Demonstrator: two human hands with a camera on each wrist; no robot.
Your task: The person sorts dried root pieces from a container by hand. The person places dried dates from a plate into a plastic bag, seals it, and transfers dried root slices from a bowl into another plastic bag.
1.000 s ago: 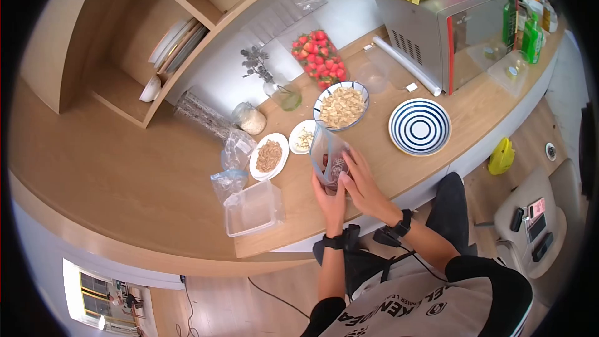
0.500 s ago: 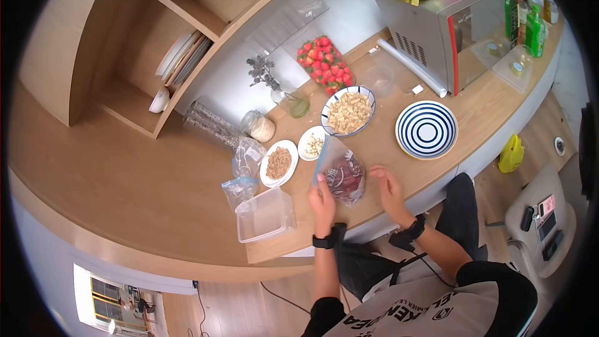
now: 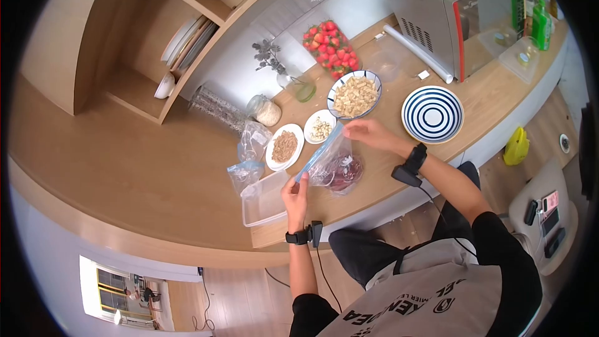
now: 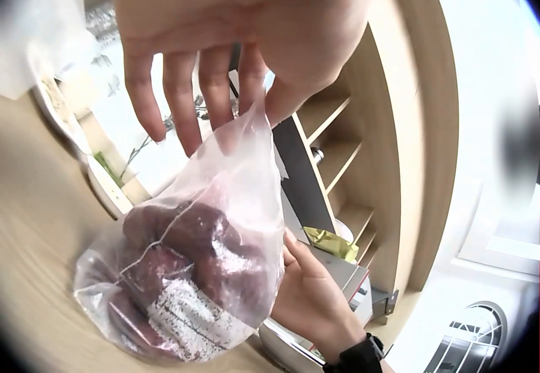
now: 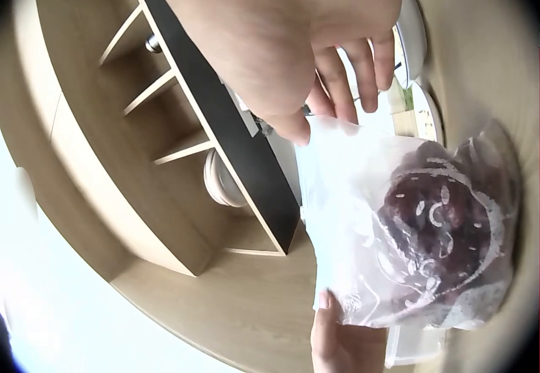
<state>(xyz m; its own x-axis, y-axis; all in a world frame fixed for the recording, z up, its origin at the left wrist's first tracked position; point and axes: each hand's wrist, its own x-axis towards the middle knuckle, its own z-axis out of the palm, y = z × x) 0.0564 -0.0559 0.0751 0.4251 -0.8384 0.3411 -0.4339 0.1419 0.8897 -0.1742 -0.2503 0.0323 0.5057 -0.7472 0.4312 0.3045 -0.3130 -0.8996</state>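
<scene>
The left hand (image 3: 295,196) is pinching one end of a clear plastic bag's (image 3: 342,173) blue top strip (image 3: 320,152) between thumb and forefinger, its other fingers hanging loosely apart. The right hand (image 3: 372,134) is pinching the opposite end with thumb and fingertips, its remaining fingers spreading slightly. One bag is hanging between them over the front part of the worktop (image 3: 390,150); whether it is touching the wood, I cannot tell. It is holding dark red lumps (image 5: 443,213), overlapping too much for counting. In the head view the strip is slanting from lower left to upper right, and the bag's length is running away from it, the bulging bottom pointing down and right. Nearby are sitting two white plates (image 3: 279,167) with food, one bowl (image 3: 330,101) of pale chunks, one striped plate (image 3: 432,114), one plastic tub (image 3: 265,203) and one jar (image 3: 265,112).
</scene>
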